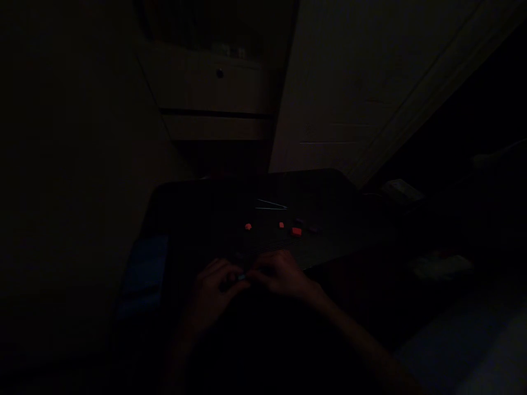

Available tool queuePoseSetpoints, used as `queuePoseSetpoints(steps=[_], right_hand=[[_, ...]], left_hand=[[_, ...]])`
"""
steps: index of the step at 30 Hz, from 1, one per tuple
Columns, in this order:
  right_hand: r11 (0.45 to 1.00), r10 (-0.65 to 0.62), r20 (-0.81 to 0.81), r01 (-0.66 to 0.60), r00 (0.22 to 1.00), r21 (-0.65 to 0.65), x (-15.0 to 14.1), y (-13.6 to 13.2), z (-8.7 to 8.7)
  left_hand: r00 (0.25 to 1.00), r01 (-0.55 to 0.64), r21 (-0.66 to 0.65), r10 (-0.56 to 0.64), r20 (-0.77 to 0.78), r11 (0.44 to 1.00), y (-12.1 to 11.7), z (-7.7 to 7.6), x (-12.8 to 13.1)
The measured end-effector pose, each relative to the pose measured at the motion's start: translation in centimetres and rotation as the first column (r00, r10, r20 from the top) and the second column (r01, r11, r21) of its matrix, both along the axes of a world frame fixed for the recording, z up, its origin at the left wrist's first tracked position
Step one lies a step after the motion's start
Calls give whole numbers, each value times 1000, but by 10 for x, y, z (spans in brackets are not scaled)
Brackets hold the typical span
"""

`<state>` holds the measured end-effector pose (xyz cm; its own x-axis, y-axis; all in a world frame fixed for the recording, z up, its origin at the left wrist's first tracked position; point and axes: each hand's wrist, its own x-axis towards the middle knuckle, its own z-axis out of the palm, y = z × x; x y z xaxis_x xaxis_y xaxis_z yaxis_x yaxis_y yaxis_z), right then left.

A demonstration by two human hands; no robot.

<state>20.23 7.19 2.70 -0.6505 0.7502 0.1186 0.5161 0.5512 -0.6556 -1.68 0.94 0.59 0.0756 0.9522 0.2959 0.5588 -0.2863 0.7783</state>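
The scene is very dark. Near the front of the dark table (pixel 197 219), my left hand (pixel 214 285) pinches a small pale blue-grey piece (pixel 241 277) between thumb and finger. From the other side, my right hand (pixel 280 272) has closed its fingertips on the same piece. Its exact kind is too dim to make out. Beyond the hands lie a small red lump (pixel 248 226), a smaller red piece (pixel 281 225) and a larger red block (pixel 296 232). Farther back rests a thin, V-shaped metal tool that looks like tweezers (pixel 272 208).
Dark purplish pieces (pixel 314 228) lie right of the red block. A flat blue object (pixel 145 269) is at the table's left edge. Behind stand a drawer cabinet (pixel 214 88) and a pale panel (pixel 329 82). A pale box (pixel 401 191) sits off to the right.
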Motion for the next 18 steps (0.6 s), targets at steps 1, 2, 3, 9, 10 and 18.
queuePoseSetpoints(steps=[1, 2, 3, 9, 10, 18], right_hand=[[1000, -10, 5, 10, 1000, -1, 0, 0, 0], [1000, -21, 10, 21, 1000, -2, -1, 0, 0], [1000, -28, 14, 28, 999, -2, -1, 0, 0], [999, -39, 28, 39, 999, 10, -4, -1, 1], [999, -46, 29, 46, 999, 17, -5, -1, 1], [993, -101, -140, 92, 985, -71, 0, 2, -11]], left_hand=[[1000, -3, -4, 3, -2, 1000, 0, 0, 0], [1000, -4, -5, 4, -4, 1000, 0, 1, 0], [1000, -6, -4, 6, -5, 1000, 0, 1, 0], [1000, -1, 13, 1, -24, 1000, 0, 4, 1], [1000, 1, 15, 0, -26, 1000, 0, 4, 1], [999, -25, 69, 27, -28, 997, -1, 2, 1]])
